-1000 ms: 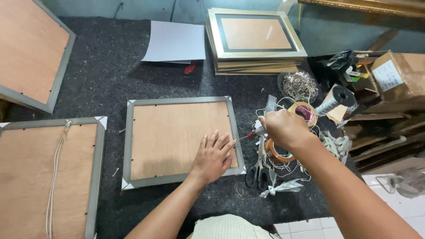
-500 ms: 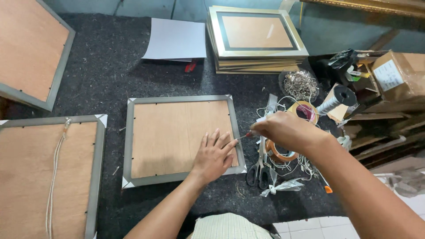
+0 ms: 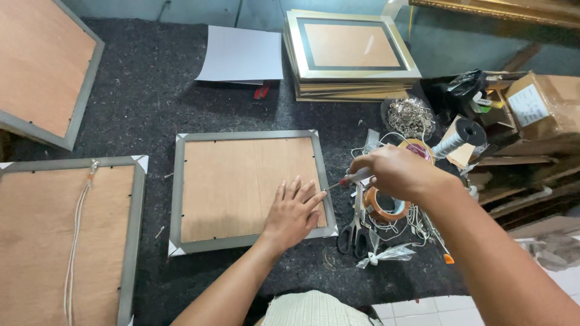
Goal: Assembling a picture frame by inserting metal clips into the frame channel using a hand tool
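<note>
Bench [image 3: 181,90] open btwn frames; R side blocked: scissors [image 3: 353,232], tape roll [image 3: 383,205], string tangle [image 3: 405,220], frame stack [image 3: 350,54].

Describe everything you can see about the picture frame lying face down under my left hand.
The picture frame lies flat, face down, on the dark felt tabletop. Its border is a grey-silver moulding with pale triangular pieces at the corners, around a brown wooden backing board. Small dark tabs show along the board's edges. The left hand presses flat on its lower right area, and the screwdriver held in the right hand has its tip at the right border, beside the left hand's fingers.
</note>
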